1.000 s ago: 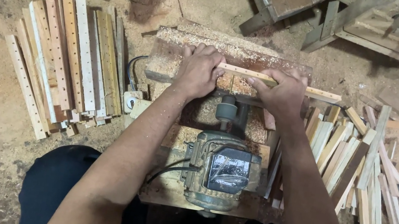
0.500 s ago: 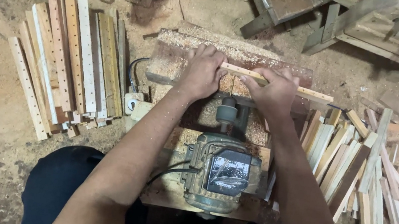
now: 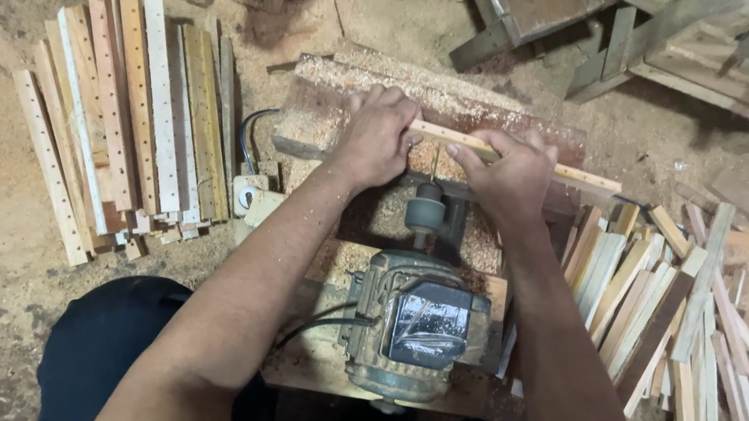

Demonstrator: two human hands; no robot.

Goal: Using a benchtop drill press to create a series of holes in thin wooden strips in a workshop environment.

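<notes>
Both hands on one thin wooden strip over the drill motor.

I see my left hand and right hand pinching it — fingers curled shut on it, at 12 o'clock from the motor, above the sawdust-covered block.

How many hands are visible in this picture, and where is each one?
2. The left hand grips the left end of the thin wooden strip; the right hand grips its middle, above the electric motor. No other hands show.
</notes>
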